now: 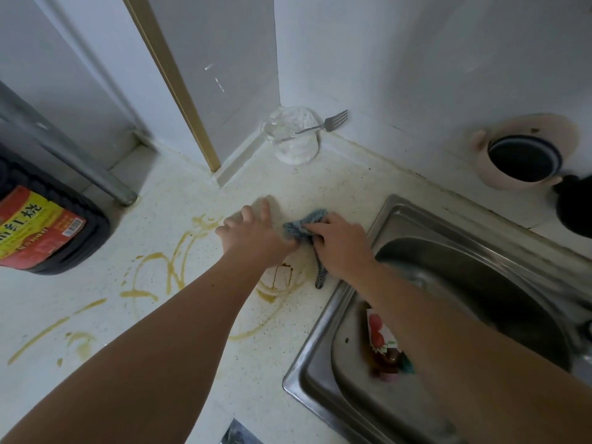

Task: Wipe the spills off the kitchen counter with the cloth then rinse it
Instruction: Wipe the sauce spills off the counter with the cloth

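At the centre of the frame the right hand [339,241] curls over the blue cloth [304,227], bunching it against the tabletop [179,392], while the left hand [253,229] rests spread flat beside it. The cloth looks soft, light and limp, so gripping its bunched middle should suit. Brown spills [160,270] streak the lower left.

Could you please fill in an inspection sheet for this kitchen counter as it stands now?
Surface: pale speckled counter streaked with brown spills.
Job's things: blue cloth on the counter; steel sink to the right.
Clutter: dark sauce jug far left; glass jar with fork in the corner; packet in the sink; pink pot by the wall.
Hands: right hand grips the cloth; left hand spread flat on the counter.
Cables: nothing seen.
Surroundings: white walls, metal pipe.
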Tool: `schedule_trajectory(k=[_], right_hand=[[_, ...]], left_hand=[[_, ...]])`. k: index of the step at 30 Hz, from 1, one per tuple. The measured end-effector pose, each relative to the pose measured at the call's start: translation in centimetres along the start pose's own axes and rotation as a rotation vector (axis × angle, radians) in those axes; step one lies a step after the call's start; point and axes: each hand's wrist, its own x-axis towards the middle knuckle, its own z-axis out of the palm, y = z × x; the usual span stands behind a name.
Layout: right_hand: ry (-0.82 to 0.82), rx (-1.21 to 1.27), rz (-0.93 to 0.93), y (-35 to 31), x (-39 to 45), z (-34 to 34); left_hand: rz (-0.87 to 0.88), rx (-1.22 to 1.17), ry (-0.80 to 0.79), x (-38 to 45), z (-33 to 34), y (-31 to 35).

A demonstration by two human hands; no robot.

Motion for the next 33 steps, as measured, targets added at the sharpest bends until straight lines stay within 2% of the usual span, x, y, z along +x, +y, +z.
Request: schedule_trajectory(k=[4, 5, 8, 9, 10, 13, 14, 18, 19, 22, 23, 26, 27, 28, 30, 31, 32, 33], right_hand=[[0.133, 0.067, 0.413, 3.7, 1.6, -2.3], [0.118, 0.047, 0.380, 3.0, 1.3, -2.0], [-0.054, 0.073, 0.038, -0.9, -1.2, -0.1], [-0.065, 0.068, -0.015, -0.8, -1.3, 0.0], [-0.051, 0.042, 0.015, -0.1, -0.8, -0.4], [0.100, 0.034, 0.347, 2.8, 0.9, -1.9], [0.123, 0.012, 0.357, 2.6, 0.7, -1.7], [-0.039, 0.049, 0.001, -0.5, -2.6, -0.2], [-0.020, 0.041, 0.025, 0.0, -2.5, -0.5], [0.115, 0.077, 0.336, 1.3, -1.7, -1.6], [0.131, 0.071, 0.330, 0.5, -1.9, -1.4], [0.012, 0.061, 0.028, -2.3, -3.8, 0.7], [-0.004, 0.056, -0.008, -2.0, -3.8, 0.6], [0.001, 0.051, 0.052, -1.2, -3.4, 0.0], [0.098, 0.104, 0.320, -0.1, -2.7, -1.1], [0.136, 0.109, 0.378, -0.2, -2.6, -0.9], [0.133, 0.064, 0.329, -1.1, -2.9, -0.7], [0.091, 0.034, 0.196, -2.5, -3.5, 0.0]], left_hand=[[0.019, 0.009, -0.014, 0.0, -0.4, -0.7], [0.026, 0.013, -0.013, 0.0, -0.4, -0.9], [0.070, 0.033, 0.029, -0.3, 0.0, -0.9], [0.075, 0.036, 0.045, -0.4, 0.1, -0.9], [0.077, 0.037, 0.047, -0.4, 0.2, -1.1], [0.083, 0.012, 0.017, -0.2, 0.0, -1.6], [0.088, -0.013, 0.028, -0.3, 0.0, -2.0], [0.140, -0.042, 0.166, -2.8, 1.2, -4.5], [0.125, -0.052, 0.170, -3.7, 1.6, -5.2], [0.041, -0.072, 0.112, -5.9, 2.3, -6.8], [0.017, -0.084, 0.094, -6.3, 2.5, -7.0], [-0.011, -0.132, 0.098, -7.0, 2.3, -7.1], [-0.013, -0.139, 0.103, -7.1, 2.2, -7.0], [-0.015, -0.142, 0.098, -7.0, 2.1, -7.0], [-0.027, -0.142, 0.073, -7.1, 2.1, -7.0], [-0.035, -0.148, 0.061, -7.1, 2.2, -6.9], [-0.039, -0.161, 0.051, -7.2, 2.3, -6.8], [-0.039, -0.174, 0.044, -7.3, 2.5, -6.5]])
